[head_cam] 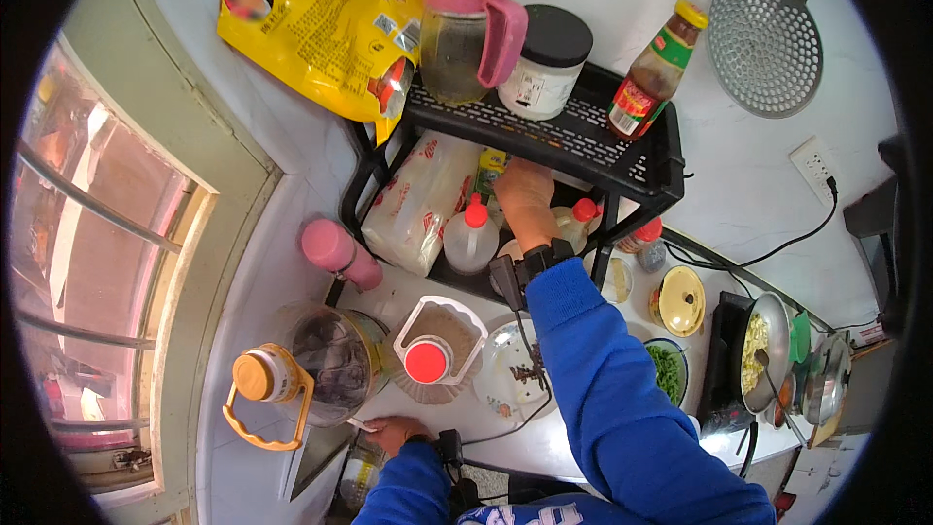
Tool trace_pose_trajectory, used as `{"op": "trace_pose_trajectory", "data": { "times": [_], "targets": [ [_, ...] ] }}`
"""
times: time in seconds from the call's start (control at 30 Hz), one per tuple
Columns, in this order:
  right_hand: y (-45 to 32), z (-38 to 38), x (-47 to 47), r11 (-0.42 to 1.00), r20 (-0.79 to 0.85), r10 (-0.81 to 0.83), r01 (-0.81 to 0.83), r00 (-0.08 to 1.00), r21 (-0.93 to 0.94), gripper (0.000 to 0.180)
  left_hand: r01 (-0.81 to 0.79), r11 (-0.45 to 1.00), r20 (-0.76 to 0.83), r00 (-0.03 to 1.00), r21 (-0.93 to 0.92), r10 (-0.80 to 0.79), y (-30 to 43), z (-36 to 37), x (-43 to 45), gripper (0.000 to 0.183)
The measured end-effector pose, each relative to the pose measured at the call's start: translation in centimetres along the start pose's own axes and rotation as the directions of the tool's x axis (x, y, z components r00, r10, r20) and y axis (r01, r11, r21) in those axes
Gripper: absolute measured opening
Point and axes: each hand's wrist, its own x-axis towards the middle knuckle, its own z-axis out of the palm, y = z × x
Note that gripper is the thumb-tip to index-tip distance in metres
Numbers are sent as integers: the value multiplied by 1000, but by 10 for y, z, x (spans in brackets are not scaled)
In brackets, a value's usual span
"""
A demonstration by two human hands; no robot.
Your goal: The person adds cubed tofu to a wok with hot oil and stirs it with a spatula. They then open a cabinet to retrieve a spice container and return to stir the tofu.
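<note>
My right hand (525, 193) reaches into the lower level of a black plastic rack (539, 138). Its fingers are hidden beneath the upper shelf, right beside a yellow-and-green package (491, 166). Around that wrist stand a clear plastic bottle with a red cap (471, 240) and another red-capped bottle (574, 222). To their left lies a clear wrapped bundle with red print (426, 200). Down at the counter's front edge is my left hand (397, 434), its fingertips by a thin white piece (359, 424); whether it grips that piece is unclear.
Two big jugs, one with an orange handle (302, 415) and one with a red cap (426, 363), stand near a patterned plate (503, 394). Rightward are chopped greens in a bowl (662, 372) and a pan (776, 328) holding yellow food. A power cord (791, 237) hangs along the wall.
</note>
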Motion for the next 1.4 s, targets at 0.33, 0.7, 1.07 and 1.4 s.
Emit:
{"op": "trace_pose_trajectory", "data": {
  "times": [0.33,0.7,1.07,1.4],
  "targets": [
    [-6,-17,-65,987,354,134,-157,926,38,19,40,998,-44,998,-45,-42,-3,17,8,59],
    [5,-17,-44,971,408,133,-201,903,130,21,52,999,18,998,4,-52,-11,22,12,60],
    [2,-12,-79,983,398,95,-150,912,110,23,3,1000,36,999,-5,-3,-11,17,10,62],
    [26,36,-15,958,-385,11,100,923,267,43,-56,996,30,998,-65,58,-12,26,16,59]
  ]
}}
